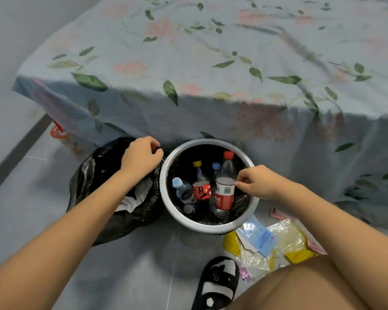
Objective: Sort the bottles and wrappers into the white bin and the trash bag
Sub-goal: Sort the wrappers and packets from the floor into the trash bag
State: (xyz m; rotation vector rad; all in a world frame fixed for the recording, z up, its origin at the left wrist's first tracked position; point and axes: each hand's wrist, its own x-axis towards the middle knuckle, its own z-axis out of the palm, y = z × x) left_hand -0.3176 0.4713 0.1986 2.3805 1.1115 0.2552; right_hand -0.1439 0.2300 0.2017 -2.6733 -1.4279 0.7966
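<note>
The bottle step looks nearly done, by my reading; five bottles stand or lean inside the white bin (166, 193), and the right hand (259, 182) pinches the tall red-capped bottle (225, 184) at the top edge of its label, thumb and forefinger closed on it, the other fingers curled; whether it is setting the bottle in or steadying it cannot be told. The left hand (141, 156) is curled over the right rim of the black trash bag (103, 175), fingers bent round the plastic, seemingly holding the mouth open; white paper already lies inside. The bag sits touching the bin's left side, both on the floor just near the bed (211, 63).

The wrappers (271, 240) lie loose on the floor to the near right of the bin, beside a slipper (220, 280); they look untouched. The next move probably calls for releasing the bottle, reaching the right hand back and down to the wrappers, and carrying them across the bin to the bag. Both forearms reach forward, left wrist bent down over the bag, right wrist level above the bin's right rim.
</note>
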